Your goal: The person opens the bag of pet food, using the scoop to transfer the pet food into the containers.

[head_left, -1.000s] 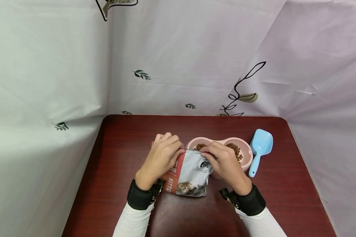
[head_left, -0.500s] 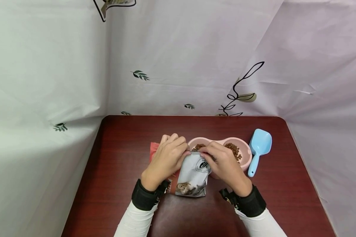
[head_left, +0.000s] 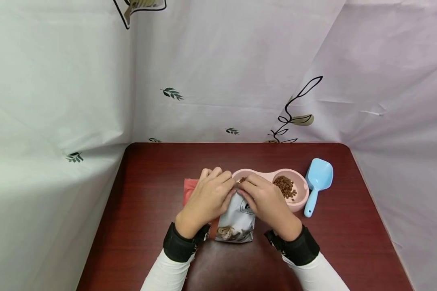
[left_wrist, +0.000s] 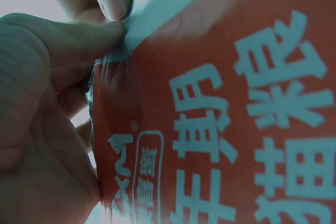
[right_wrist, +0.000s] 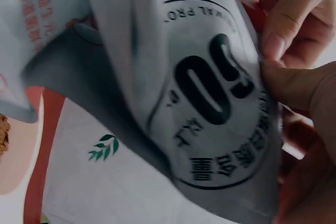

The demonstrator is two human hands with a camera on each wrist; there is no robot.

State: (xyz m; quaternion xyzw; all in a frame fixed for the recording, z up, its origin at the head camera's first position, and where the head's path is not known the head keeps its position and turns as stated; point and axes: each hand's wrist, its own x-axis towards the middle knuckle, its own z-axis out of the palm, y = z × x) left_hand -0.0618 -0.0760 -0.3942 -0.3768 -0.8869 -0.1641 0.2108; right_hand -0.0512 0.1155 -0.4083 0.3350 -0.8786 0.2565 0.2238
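Observation:
A red and white cat food bag [head_left: 234, 222] with a kitten picture stands in front of me. My left hand [head_left: 209, 198] pinches its top edge between thumb and fingers; the left wrist view has that thumb [left_wrist: 79, 40] pressed on the red and white front [left_wrist: 199, 103]. Right beside it, my right hand [head_left: 267, 200] pinches the same edge, the two thumbs almost meeting. Seen from the right wrist, the bag's white side [right_wrist: 210, 93] bulges and folds near the right hand [right_wrist: 310, 87]. Most of the bag's top lies hidden under the hands.
Behind the bag sits a pink double bowl [head_left: 266, 175], brown kibble [head_left: 285, 186] in both halves. To its right lies a light blue scoop [head_left: 319, 178]. The dark red table [head_left: 160, 161] ends at a pale fabric backdrop [head_left: 204, 60].
My left hand has shifted right along the bag's top, baring its red left corner. Lately my right hand has slid left to meet it, uncovering more of the right bowl.

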